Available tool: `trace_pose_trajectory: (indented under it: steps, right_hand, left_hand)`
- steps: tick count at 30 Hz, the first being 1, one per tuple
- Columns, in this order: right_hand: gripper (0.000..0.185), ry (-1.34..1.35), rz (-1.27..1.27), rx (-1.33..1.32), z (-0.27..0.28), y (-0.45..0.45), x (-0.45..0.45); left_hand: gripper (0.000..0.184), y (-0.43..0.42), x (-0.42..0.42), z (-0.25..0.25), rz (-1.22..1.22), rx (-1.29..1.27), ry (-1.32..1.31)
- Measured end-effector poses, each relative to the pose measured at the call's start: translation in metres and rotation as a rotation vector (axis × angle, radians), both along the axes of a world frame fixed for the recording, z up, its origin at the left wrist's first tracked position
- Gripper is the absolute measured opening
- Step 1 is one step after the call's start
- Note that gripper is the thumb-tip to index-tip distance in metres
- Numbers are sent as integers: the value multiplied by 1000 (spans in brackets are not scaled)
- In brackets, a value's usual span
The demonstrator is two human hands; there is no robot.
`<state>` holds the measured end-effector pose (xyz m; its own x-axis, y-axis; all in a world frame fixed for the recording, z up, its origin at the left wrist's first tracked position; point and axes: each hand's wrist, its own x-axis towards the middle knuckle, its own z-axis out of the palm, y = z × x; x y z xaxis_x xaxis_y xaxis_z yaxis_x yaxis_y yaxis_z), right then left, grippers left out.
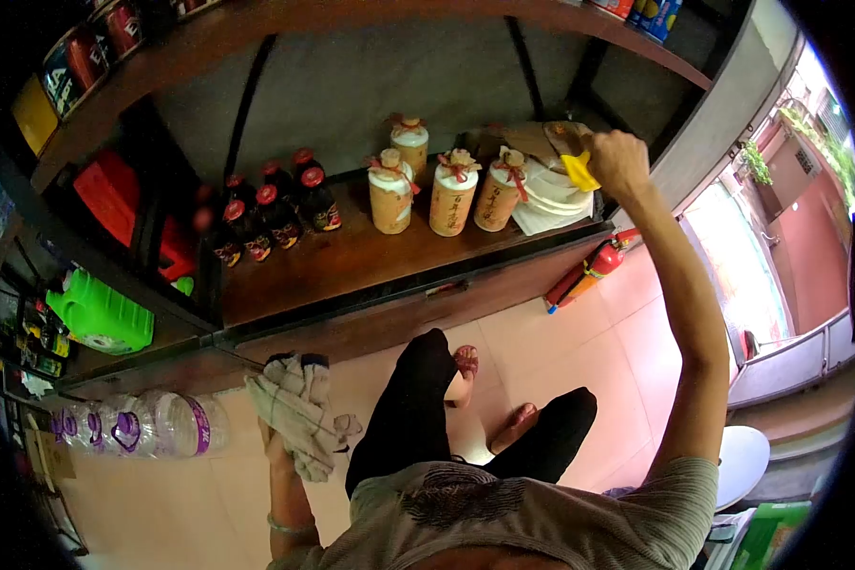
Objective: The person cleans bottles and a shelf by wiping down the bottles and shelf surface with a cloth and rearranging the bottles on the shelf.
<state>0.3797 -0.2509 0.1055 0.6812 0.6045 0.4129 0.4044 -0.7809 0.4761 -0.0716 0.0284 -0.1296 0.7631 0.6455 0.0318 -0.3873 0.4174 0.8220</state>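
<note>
My left hand (275, 450), low on the left, is closed round a bunched grey checked cloth (293, 404) that hangs over the floor. My right hand (619, 163) reaches to the right end of the wooden shelf, its fingers curled at a small bright yellow piece (579, 171); what this piece is I cannot make out. Just under it lies a stack of flat white things (553, 198), with a brown item (532, 142) behind. To the left stand several cream and tan bottles, such as this bottle (453, 199), with red ribbons at their necks.
Several dark bottles with red caps (280, 217) stand farther left on the shelf. Below are a green jug (103, 313) and large clear water bottles (166, 425) on the floor. A red fire extinguisher (594, 268) leans by the cabinet's right end, near the doorway.
</note>
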Motion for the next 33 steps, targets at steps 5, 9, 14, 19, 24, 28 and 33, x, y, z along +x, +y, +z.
trace_pose_trajectory:
  steps: [5,9,14,19,24,28,33]
  right_hand:
    - [16,30,-106,68,9,4,19]
    - [22,60,4,273,1,-2,19]
    - [22,78,-10,475,-5,-24,28]
    - [21,143,-127,487,-13,-37,23]
    - [22,30,-296,327,-17,-13,11]
    - [27,38,27,383,-11,36,-31]
    - [19,25,452,399,-19,90,-59]
  left_hand:
    - [61,9,-6,-17,21,-13,-13]
    - [60,26,-24,-42,44,-28,-21]
    - [61,29,-28,-43,183,-106,-1]
    - [62,17,-20,-16,181,-118,-16]
    - [64,9,-13,-9,81,-67,-85]
    - [65,-3,-6,14,73,-36,-49]
    - [68,-4,-13,10,88,19,13]
